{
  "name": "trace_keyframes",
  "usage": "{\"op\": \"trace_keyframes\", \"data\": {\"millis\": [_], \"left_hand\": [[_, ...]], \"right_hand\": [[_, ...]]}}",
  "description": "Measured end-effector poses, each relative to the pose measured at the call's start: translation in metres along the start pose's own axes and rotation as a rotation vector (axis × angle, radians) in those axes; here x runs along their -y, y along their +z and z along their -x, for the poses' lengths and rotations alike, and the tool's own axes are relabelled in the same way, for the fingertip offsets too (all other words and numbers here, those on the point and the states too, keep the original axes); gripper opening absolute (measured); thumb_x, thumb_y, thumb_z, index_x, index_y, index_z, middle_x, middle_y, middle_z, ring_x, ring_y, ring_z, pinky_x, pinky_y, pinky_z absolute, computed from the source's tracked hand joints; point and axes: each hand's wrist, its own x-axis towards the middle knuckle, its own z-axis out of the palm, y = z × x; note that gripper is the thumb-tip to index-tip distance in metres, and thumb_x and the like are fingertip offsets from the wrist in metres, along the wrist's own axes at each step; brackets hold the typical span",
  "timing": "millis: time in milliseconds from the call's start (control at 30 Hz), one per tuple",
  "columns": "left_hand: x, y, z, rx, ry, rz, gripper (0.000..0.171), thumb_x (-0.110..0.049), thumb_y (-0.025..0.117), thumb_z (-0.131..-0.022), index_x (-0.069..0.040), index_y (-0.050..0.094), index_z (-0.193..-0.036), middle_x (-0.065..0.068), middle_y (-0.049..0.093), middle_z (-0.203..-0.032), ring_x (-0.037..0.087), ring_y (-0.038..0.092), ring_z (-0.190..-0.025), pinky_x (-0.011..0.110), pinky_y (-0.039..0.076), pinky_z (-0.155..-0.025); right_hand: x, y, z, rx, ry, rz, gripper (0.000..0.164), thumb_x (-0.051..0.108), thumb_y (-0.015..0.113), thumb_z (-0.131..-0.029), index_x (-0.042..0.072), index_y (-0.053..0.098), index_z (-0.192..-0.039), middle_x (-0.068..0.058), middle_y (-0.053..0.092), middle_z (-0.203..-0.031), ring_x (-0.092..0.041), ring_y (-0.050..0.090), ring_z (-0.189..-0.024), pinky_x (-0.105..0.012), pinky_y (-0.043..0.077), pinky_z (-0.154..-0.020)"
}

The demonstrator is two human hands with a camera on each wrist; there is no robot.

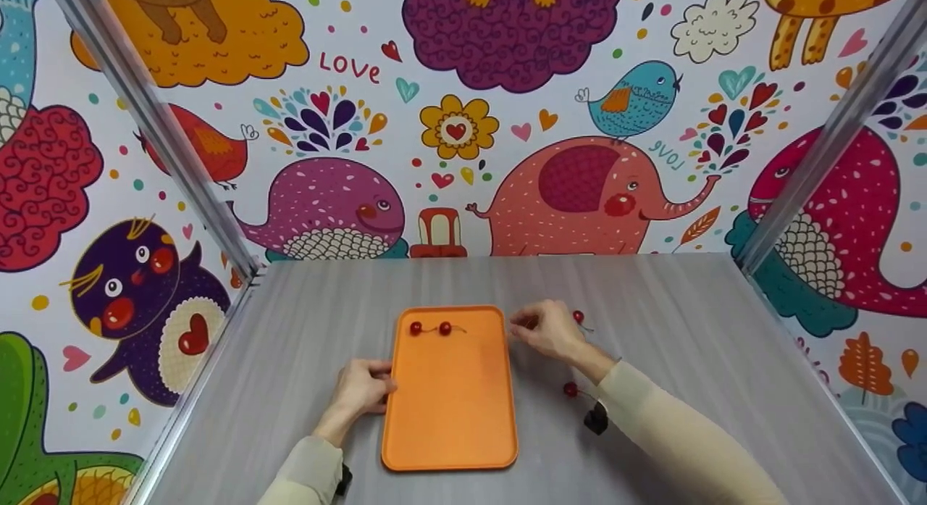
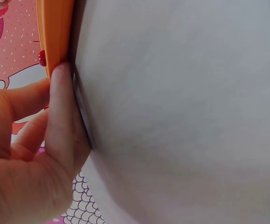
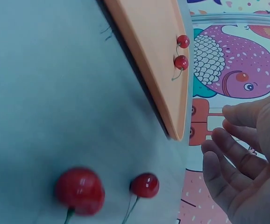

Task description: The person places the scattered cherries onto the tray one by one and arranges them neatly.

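Observation:
An orange tray [image 1: 449, 403] lies lengthwise on the grey table. Two red cherries with stems, one [image 1: 416, 329] left of the other [image 1: 445, 329], lie near its far end. At the tray's left rim, my left hand [image 1: 358, 389] holds the edge with its fingertips; the left wrist view shows fingers [image 2: 60, 102] against the side wall. Beyond the right rim hovers my right hand [image 1: 550, 331], fingers loosely bent, nothing between them in the right wrist view. Two more cherries rest on the table: one [image 1: 578, 316] just behind this hand, another [image 1: 571, 389] beneath the forearm.
A grey table [image 1: 304, 309] carries everything. Metal posts [image 1: 811, 128] rise at its far corners, and a wall [image 1: 463, 186] printed with cartoon animals stands behind. Small black devices [image 1: 596, 419] are worn at both wrists.

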Motion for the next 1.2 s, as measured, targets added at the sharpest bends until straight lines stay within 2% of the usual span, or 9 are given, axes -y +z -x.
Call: {"op": "trace_keyframes", "data": {"millis": [133, 267, 500, 567, 767, 1000, 1133, 1200], "left_hand": [[0.001, 0.0, 0.001, 0.003, 0.004, 0.017, 0.041, 0.003, 0.077, -0.095, 0.003, 0.079, -0.136, 0.011, 0.079, -0.101, 0.015, 0.075, -0.082, 0.035, 0.069, -0.064], [0.0, 0.001, 0.001, 0.005, 0.01, 0.029, 0.04, 0.005, 0.076, -0.094, 0.003, 0.079, -0.134, 0.01, 0.078, -0.098, 0.015, 0.074, -0.081, 0.034, 0.069, -0.063], [0.0, 0.001, 0.0, 0.002, 0.015, 0.019, 0.04, 0.004, 0.076, -0.095, 0.004, 0.079, -0.135, 0.01, 0.078, -0.099, 0.015, 0.073, -0.082, 0.035, 0.07, -0.064], [0.001, 0.001, 0.0, -0.002, 0.019, 0.017, 0.04, 0.004, 0.077, -0.095, 0.004, 0.079, -0.134, 0.01, 0.078, -0.099, 0.015, 0.073, -0.082, 0.035, 0.07, -0.064], [0.002, 0.001, 0.001, -0.009, 0.02, 0.012, 0.04, 0.005, 0.077, -0.094, 0.003, 0.08, -0.134, 0.009, 0.078, -0.097, 0.014, 0.074, -0.08, 0.034, 0.069, -0.063], [0.003, 0.001, 0.001, -0.006, 0.016, 0.01, 0.041, 0.004, 0.078, -0.094, 0.002, 0.08, -0.135, 0.011, 0.08, -0.1, 0.015, 0.075, -0.08, 0.034, 0.069, -0.063], [0.002, 0.001, 0.0, 0.003, 0.006, 0.02, 0.041, 0.003, 0.077, -0.096, 0.003, 0.078, -0.136, 0.012, 0.079, -0.104, 0.016, 0.076, -0.083, 0.035, 0.07, -0.063], [0.001, 0.001, 0.0, 0.006, 0.001, 0.027, 0.041, 0.002, 0.077, -0.096, 0.003, 0.078, -0.137, 0.013, 0.079, -0.105, 0.016, 0.076, -0.083, 0.035, 0.07, -0.064]], "right_hand": [[-0.005, -0.01, 0.005, -0.001, -0.029, 0.041, 0.014, 0.009, 0.083, -0.098, 0.002, 0.089, -0.109, -0.011, 0.087, -0.101, -0.022, 0.081, -0.086, -0.043, 0.07, -0.079], [-0.012, -0.022, 0.011, 0.015, -0.038, 0.053, 0.014, 0.01, 0.082, -0.098, 0.003, 0.089, -0.109, -0.012, 0.087, -0.102, -0.024, 0.082, -0.087, -0.044, 0.07, -0.08], [-0.028, -0.041, 0.025, 0.038, -0.047, 0.081, 0.016, 0.01, 0.082, -0.097, 0.002, 0.088, -0.109, -0.01, 0.086, -0.099, -0.018, 0.076, -0.086, -0.033, 0.065, -0.076], [-0.032, -0.046, 0.029, 0.047, -0.028, 0.083, 0.016, 0.01, 0.081, -0.098, 0.001, 0.087, -0.11, -0.009, 0.086, -0.099, -0.017, 0.074, -0.085, -0.029, 0.062, -0.074], [-0.043, -0.059, 0.041, 0.07, 0.103, 0.06, 0.018, 0.012, 0.081, -0.1, 0.003, 0.087, -0.115, -0.009, 0.084, -0.104, -0.015, 0.069, -0.086, -0.028, 0.06, -0.073], [-0.057, -0.072, 0.053, 0.073, 0.097, 0.052, 0.016, 0.01, 0.081, -0.101, 0.003, 0.087, -0.115, -0.009, 0.083, -0.105, -0.018, 0.071, -0.087, -0.022, 0.058, -0.069], [-0.064, -0.078, 0.06, 0.041, 0.09, 0.105, 0.015, 0.01, 0.082, -0.1, 0.005, 0.088, -0.113, -0.009, 0.085, -0.105, -0.019, 0.073, -0.09, -0.023, 0.058, -0.071], [-0.068, -0.08, 0.064, 0.026, 0.113, 0.125, 0.014, 0.011, 0.082, -0.1, 0.005, 0.088, -0.112, -0.009, 0.085, -0.105, -0.018, 0.072, -0.09, -0.024, 0.057, -0.073]]}}
